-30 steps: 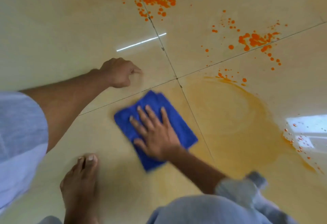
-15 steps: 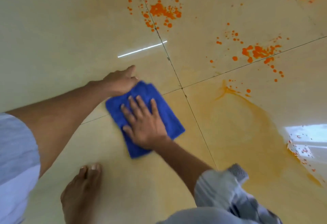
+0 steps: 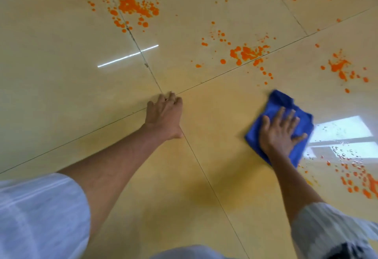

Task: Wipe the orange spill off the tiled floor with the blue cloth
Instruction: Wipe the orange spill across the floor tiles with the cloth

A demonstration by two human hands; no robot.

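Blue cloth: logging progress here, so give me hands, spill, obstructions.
Right hand flat on blue cloth, left hand braced on tiled floor. Orange spill splatters remain ahead. Nothing obstructing.

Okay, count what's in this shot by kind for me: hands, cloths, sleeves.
Hands: 2, the left hand bare on the tiled floor and the right hand on the blue cloth
Cloths: 1
Sleeves: 2, left sleeve and right sleeve
Total: 5
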